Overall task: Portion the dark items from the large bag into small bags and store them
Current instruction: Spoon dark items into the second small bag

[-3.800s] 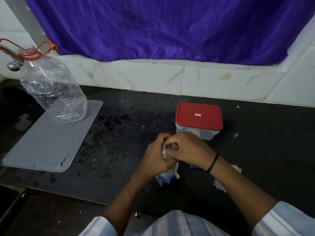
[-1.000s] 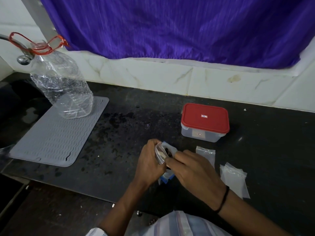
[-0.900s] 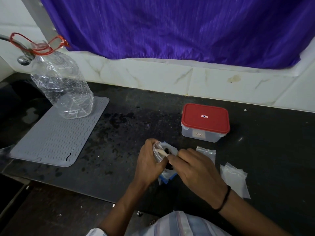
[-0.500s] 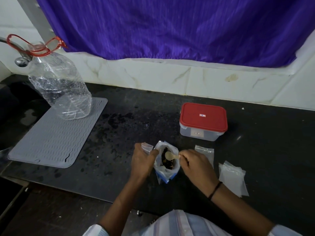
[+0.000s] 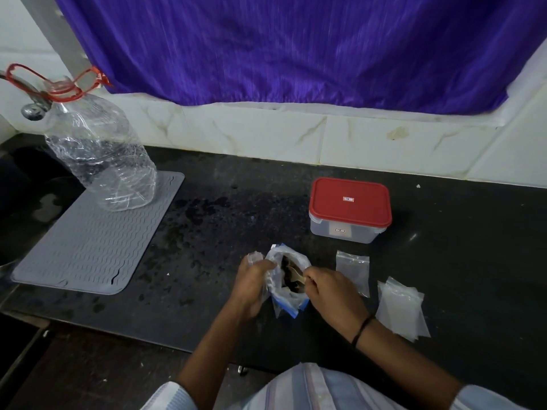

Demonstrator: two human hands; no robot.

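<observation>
- Large bag (image 5: 284, 287) stands upright near the front edge of the surface (image 5: 444, 232), mouth spread wide; dark items (image 5: 291, 276) visible inside.
- Left hand (image 5: 251, 287) grips the bag's left rim, apparently to keep the mouth open and the bag from slumping; a small clear bag (image 5: 255, 257) seems tucked at its fingers.
- Right hand (image 5: 334, 294) pinches a pale spoon (image 5: 299, 275) dipped into the mouth, judged to be for scooping a portion.
- Spare small bags (image 5: 401, 309) lie flat toward the right, within reach; red-lidded container (image 5: 350, 209) sits closed behind, likely for storage.
- Versus 0.5 s ago: spoon sits deeper in the bag; hands otherwise hold the same grips. Versus 3.8 s ago: hands were bunched together over the bag, now apart.
</observation>
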